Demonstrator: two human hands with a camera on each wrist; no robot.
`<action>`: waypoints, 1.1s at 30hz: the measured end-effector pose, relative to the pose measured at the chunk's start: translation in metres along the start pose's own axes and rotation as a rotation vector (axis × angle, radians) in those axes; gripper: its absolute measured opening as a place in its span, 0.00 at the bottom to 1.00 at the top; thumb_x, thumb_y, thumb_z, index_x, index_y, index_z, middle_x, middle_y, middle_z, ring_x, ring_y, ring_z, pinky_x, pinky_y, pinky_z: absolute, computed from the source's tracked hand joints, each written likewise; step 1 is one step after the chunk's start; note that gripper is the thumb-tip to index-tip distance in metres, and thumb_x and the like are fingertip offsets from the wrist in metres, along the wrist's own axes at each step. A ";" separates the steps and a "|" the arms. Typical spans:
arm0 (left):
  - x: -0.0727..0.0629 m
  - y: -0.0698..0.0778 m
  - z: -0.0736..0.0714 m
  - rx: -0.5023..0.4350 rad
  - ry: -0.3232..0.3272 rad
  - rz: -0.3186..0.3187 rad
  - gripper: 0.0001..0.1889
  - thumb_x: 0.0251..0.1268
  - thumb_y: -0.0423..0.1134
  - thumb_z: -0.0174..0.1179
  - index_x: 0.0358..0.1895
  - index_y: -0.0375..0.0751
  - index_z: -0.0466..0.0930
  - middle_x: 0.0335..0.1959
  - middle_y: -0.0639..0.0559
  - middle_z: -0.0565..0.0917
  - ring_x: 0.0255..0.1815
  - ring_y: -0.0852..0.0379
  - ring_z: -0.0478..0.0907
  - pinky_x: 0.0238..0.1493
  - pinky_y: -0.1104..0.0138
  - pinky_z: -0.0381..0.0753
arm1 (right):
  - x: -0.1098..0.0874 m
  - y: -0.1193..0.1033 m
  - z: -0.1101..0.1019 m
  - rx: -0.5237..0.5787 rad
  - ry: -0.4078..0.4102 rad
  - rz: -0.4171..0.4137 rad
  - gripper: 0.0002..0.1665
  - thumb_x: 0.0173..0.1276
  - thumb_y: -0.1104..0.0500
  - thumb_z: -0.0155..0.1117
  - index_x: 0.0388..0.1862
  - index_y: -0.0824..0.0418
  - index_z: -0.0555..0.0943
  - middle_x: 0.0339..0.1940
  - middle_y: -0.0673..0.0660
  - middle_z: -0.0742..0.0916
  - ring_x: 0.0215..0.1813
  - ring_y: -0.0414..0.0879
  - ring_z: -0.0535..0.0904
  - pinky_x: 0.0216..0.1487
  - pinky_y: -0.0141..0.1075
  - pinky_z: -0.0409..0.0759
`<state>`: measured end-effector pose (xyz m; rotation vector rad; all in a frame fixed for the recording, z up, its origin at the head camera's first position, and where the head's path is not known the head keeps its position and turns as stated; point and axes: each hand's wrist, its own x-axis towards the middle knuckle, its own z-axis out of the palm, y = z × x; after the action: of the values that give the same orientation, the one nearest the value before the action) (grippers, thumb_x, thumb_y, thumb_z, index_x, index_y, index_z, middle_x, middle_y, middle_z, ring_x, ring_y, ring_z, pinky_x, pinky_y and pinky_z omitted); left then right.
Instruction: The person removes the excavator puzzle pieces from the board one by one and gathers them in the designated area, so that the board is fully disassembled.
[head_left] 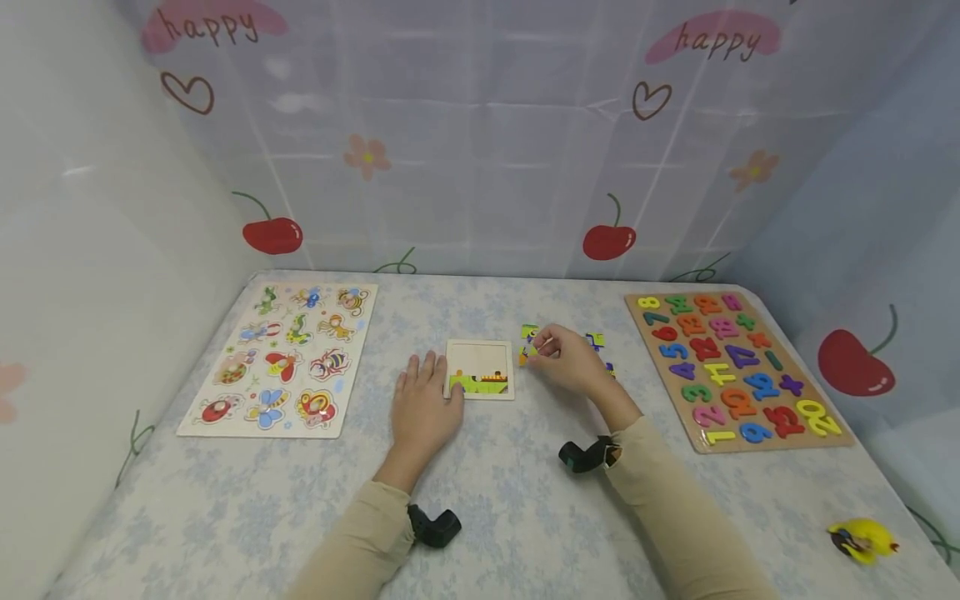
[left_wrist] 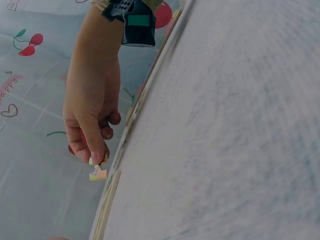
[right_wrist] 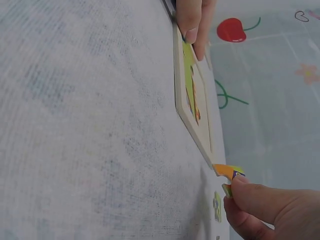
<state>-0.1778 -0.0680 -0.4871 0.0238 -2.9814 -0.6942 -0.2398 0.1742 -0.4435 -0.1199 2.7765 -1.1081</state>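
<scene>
A small square wooden puzzle board (head_left: 480,357) lies mid-table, its lower part filled with green picture pieces (head_left: 480,384). My left hand (head_left: 426,407) lies flat at the board's left side, its thumb over the frame edge. Just right of the board, my right hand (head_left: 573,362) pinches a jigsaw piece (right_wrist: 226,171) between thumb and fingers. That piece is orange, green and dark blue, and it is held up above the table in the right wrist view. Loose pieces (head_left: 595,339) lie behind and around the right hand, which partly hides them.
At the left lies a white insect puzzle board (head_left: 251,358). A brown number puzzle board (head_left: 684,398) with coloured numerals lies at the right. Near the right front edge sits a small yellow toy (head_left: 866,538). A printed curtain (head_left: 480,167) hangs behind the table.
</scene>
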 end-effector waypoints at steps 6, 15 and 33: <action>-0.001 -0.001 0.001 0.004 0.005 -0.005 0.33 0.73 0.55 0.46 0.76 0.43 0.62 0.79 0.46 0.59 0.83 0.44 0.46 0.81 0.48 0.46 | -0.001 0.004 0.001 -0.042 -0.011 0.002 0.12 0.66 0.52 0.70 0.43 0.52 0.77 0.39 0.54 0.84 0.41 0.48 0.78 0.38 0.36 0.75; -0.001 -0.001 0.001 -0.014 0.009 -0.001 0.33 0.73 0.54 0.47 0.76 0.42 0.63 0.79 0.46 0.59 0.83 0.44 0.47 0.81 0.48 0.45 | -0.003 0.000 0.004 -0.174 0.026 -0.008 0.12 0.65 0.52 0.71 0.43 0.53 0.79 0.38 0.53 0.85 0.40 0.48 0.78 0.38 0.38 0.74; -0.001 0.000 0.000 -0.012 0.010 0.004 0.33 0.73 0.55 0.46 0.76 0.42 0.62 0.79 0.46 0.60 0.83 0.45 0.47 0.81 0.49 0.45 | -0.009 -0.004 0.007 -0.249 0.061 -0.092 0.10 0.72 0.49 0.63 0.43 0.52 0.85 0.34 0.52 0.83 0.37 0.47 0.75 0.36 0.39 0.73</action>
<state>-0.1765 -0.0683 -0.4871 0.0203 -2.9665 -0.7088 -0.2298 0.1677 -0.4446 -0.2475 2.9795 -0.7916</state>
